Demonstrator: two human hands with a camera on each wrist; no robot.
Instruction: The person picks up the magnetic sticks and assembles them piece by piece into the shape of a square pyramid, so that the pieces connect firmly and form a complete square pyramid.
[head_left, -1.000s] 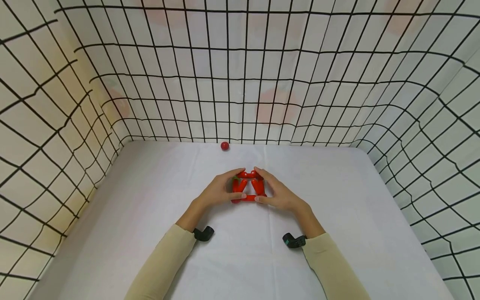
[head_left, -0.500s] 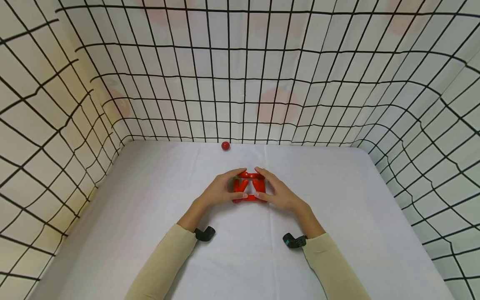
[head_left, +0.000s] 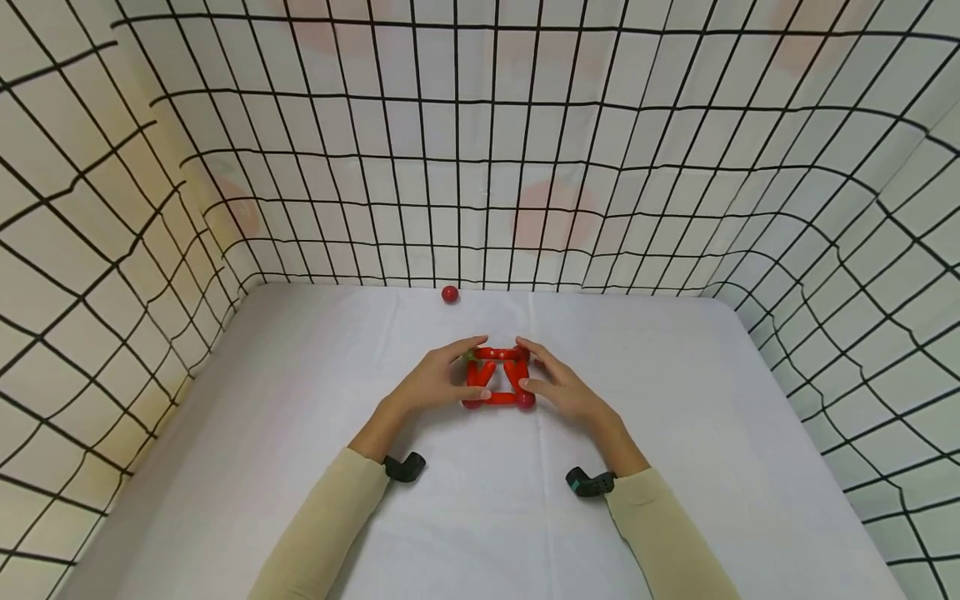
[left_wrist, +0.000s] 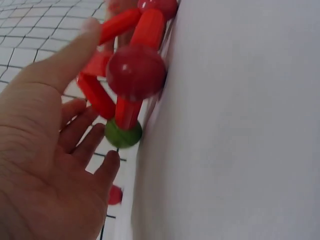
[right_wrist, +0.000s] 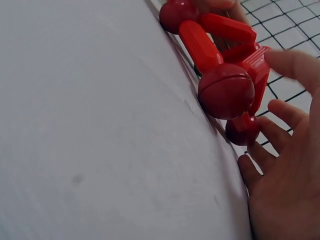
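Note:
On the white cloth sits a frame of red rods (head_left: pixel 499 398) joined by balls, with slanted rods rising inside a four-sided base. A dark red ball (head_left: pixel 526 401) forms its near right corner, and a green ball (left_wrist: pixel 123 134) shows at the far end in the left wrist view. My left hand (head_left: pixel 431 379) curves loosely around the left side, its thumb across the near corner. The right hand (head_left: pixel 566 392) flanks the other side, thumb tip at an upper red joint (right_wrist: pixel 257 57) and fingers extended beside a far ball (right_wrist: pixel 242 131).
A loose red ball (head_left: pixel 450 293) lies near the back edge of the cloth-covered table (head_left: pixel 660 367). Black wire mesh (head_left: pixel 495 158) stands along the back and both sides, with pale fabric behind it.
My right thumb has moved off the near rod and farther back, uncovering the near right ball. The fingertips of both hands have drawn slightly apart; the frame stays in about the same place.

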